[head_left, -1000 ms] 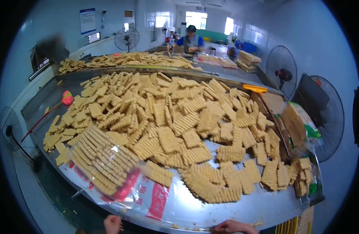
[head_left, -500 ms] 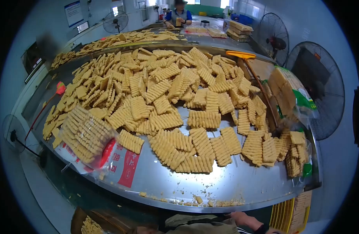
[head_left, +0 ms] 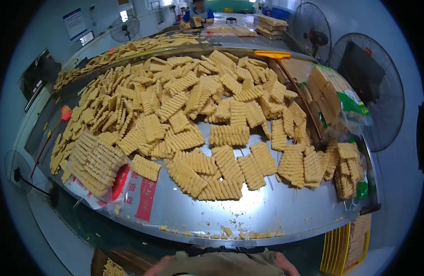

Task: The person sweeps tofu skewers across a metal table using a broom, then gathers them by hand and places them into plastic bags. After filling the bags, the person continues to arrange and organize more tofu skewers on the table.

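My left hand (head_left: 159,267) is low at the bottom edge, beside the grey-brown clothing at my waist, smeared by motion. My right hand (head_left: 285,264) is on the other side of that clothing, partly cut off by the frame. The fingers of both are hidden, and no held object shows. In front of me stands a metal table (head_left: 184,221) with a heap of yellow ridged snack slabs (head_left: 175,103). Several slabs (head_left: 226,172) lie loose nearer the front edge. A clear bag packed with slabs (head_left: 94,161) rests at the left on red-and-white printed packaging (head_left: 145,198).
An orange-headed, long-handled tool (head_left: 272,54) leans along the heap's right side. Green-and-white bags (head_left: 341,89) are at the right. A yellow crate (head_left: 335,248) and a carton with crumbs (head_left: 113,267) stand below the table. Large fans (head_left: 371,92) and a co-worker (head_left: 197,19) are beyond.
My view has shifted slightly, so the table contents appear further left. My left hand shows more clearly beside my waist; the right hand's wrist band has left view. The slabs look unmoved.
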Available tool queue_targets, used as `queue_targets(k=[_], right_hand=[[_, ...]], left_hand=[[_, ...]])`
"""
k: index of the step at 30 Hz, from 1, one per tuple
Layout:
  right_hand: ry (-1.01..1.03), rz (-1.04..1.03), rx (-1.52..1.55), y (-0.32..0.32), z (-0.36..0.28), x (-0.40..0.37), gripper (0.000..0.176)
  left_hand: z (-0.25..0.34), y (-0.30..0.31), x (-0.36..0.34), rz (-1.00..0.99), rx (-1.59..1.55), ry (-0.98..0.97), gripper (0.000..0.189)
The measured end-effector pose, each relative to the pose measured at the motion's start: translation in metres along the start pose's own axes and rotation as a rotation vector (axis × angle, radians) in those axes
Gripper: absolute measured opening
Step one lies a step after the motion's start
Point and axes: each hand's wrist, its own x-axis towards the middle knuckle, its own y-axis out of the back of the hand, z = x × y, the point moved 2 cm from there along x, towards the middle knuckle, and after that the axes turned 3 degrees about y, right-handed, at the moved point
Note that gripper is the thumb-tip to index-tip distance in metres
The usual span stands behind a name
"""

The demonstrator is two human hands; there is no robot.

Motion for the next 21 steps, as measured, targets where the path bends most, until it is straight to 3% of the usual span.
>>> queue_targets(k=[4,6,9,11,12,14,21], right_hand=[[-0.169,0.244,0.197,-0.048,0.009,-0.028,0.047],[-0.260,0.375,0.273,-0.063,-0.008,-0.039,0.052],[-0.280,0.423,0.379,-0.069,-0.027,-0.051,0.046],[-0.253,0.386,0.333,-0.064,-0.024,-0.050,0.045],[-0.238,0.352,0.299,-0.058,-0.022,-0.049,0.045],[-0.192,0.258,0.217,-0.042,-0.018,-0.044,0.044],[0.097,-0.091,-0.057,0.015,0.006,-0.017,0.042]], left_hand=[[0.015,0.018,0.015,-0.104,-0.009,0.004,0.028],[0.026,0.026,0.021,-0.176,0.133,0.007,0.025],[0.034,0.033,0.037,-0.275,0.312,-0.016,0.021],[0.022,0.039,0.053,-0.267,0.352,0.021,0.017],[0.042,0.027,0.043,-0.280,0.310,-0.022,0.017],[0.119,-0.012,-0.009,-0.033,0.314,0.068,0.021],[0.023,-0.006,-0.030,0.042,0.231,0.135,0.026]])
